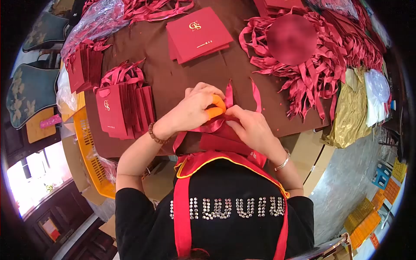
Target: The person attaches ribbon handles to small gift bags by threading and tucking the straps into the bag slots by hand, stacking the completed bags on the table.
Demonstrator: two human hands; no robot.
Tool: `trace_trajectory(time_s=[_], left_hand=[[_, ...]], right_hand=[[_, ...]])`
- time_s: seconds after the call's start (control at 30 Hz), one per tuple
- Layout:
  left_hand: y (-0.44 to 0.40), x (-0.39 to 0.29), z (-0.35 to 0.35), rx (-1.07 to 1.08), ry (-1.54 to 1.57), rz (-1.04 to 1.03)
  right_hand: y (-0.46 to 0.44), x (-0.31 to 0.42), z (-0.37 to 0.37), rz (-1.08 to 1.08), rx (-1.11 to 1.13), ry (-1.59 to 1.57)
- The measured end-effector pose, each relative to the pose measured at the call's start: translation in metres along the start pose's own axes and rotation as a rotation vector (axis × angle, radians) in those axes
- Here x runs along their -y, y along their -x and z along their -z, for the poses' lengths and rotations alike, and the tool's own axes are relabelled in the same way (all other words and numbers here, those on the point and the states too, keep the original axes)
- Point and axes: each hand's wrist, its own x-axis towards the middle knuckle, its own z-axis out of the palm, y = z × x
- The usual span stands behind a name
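My left hand (199, 106), with orange covers on its fingers, pinches a red ribbon (212, 126) at the table's near edge. Close against it, my right hand (248, 125) has thumb and forefinger together on the same ribbon. Two ribbon ends (256, 96) stand up beyond the fingers. Beneath both hands lies a red bag (221, 144), partly hidden by my hands and the red apron. The exact spot where the fingertips meet the ribbon is too small to make out.
Flat red bags (200, 37) lie ahead on the brown tablecloth (173, 82). Bags with ribbon handles (125, 108) stand at the left. Loose red ribbons (303, 86) are heaped at the right, beside gold wrapping (349, 112). A yellow crate (89, 151) is at the lower left.
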Motion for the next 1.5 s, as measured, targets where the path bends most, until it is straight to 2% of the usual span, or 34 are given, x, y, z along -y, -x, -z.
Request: trace_trajectory(time_s=[0.03,0.07,0.1,0.17,0.23,0.3,0.37,0.5,0.57,0.6,0.7,0.77,0.83,0.87,0.93,0.97,1.0,1.03,1.07,1.1,1.13,1.17,1.23,1.33,1.5], left_hand=[[-0.003,-0.003,0.004,-0.004,-0.001,0.0],[-0.007,-0.005,0.008,0.108,-0.047,0.036],[-0.011,-0.005,0.011,0.217,-0.093,0.071],[-0.017,0.001,0.012,0.28,-0.176,0.061],[-0.025,0.0,0.017,0.34,-0.262,0.052],[-0.038,-0.007,0.025,0.604,-0.347,0.088],[-0.044,-0.004,0.024,0.614,-0.347,0.07],[-0.058,0.004,0.022,0.765,-0.201,0.129],[-0.064,0.016,0.015,0.95,0.126,0.248],[-0.063,0.013,0.014,0.951,0.129,0.25],[-0.062,0.008,0.01,0.923,0.13,0.344],[-0.052,0.016,0.001,0.593,0.109,0.096],[-0.052,0.015,0.001,0.544,0.162,0.161],[-0.055,0.022,-0.001,0.378,0.174,0.146],[-0.052,0.02,-0.001,0.048,0.097,0.075],[-0.052,0.018,0.0,0.051,0.099,0.072],[-0.051,0.009,0.008,-0.058,0.057,0.078],[-0.05,0.005,0.013,-0.169,0.013,0.086],[-0.05,0.033,0.002,-0.324,-0.044,-0.167],[-0.04,0.033,0.002,-0.323,-0.048,-0.171],[-0.024,0.027,-0.002,-0.293,0.024,0.051],[-0.009,0.02,-0.006,-0.261,0.096,0.271],[0.022,0.011,-0.015,-0.068,-0.085,0.248],[0.05,0.025,-0.037,-0.065,-0.238,0.193],[0.063,0.034,-0.038,-0.13,0.075,0.372]], right_hand=[[0.001,0.006,0.001,0.032,-0.008,0.162],[0.004,0.01,0.0,0.064,-0.014,0.325],[0.005,0.012,-0.001,0.068,-0.012,0.328],[0.009,0.015,-0.005,0.115,-0.14,0.448],[0.011,0.012,-0.01,0.084,-0.156,0.417],[0.01,0.011,-0.011,0.057,-0.176,0.387],[0.011,0.011,-0.01,0.082,-0.178,0.264],[0.012,0.013,-0.007,0.106,-0.173,0.287],[0.014,0.014,-0.008,0.109,-0.16,0.311],[0.015,0.014,-0.008,0.107,-0.157,0.309],[0.014,0.011,-0.006,0.106,-0.183,0.25],[0.014,0.007,-0.004,0.072,-0.175,0.153],[0.013,0.004,0.002,0.053,-0.105,0.117],[0.012,0.003,0.003,0.035,-0.033,0.082],[0.01,0.005,0.002,0.022,-0.043,0.114],[0.009,0.005,0.002,0.005,-0.061,0.146],[0.007,0.004,0.002,-0.09,-0.019,0.146],[0.003,-0.002,0.0,-0.089,-0.016,0.147],[0.0,-0.01,-0.003,-0.062,-0.03,0.103],[-0.004,-0.014,-0.003,-0.034,-0.049,0.06],[-0.007,-0.013,0.001,-0.119,0.012,0.073],[-0.008,-0.02,0.001,-0.118,-0.001,0.076],[-0.011,-0.037,-0.003,-0.054,-0.026,0.078],[-0.013,-0.033,0.0,-0.082,-0.006,-0.033],[-0.02,-0.024,0.007,-0.063,0.021,-0.013]])
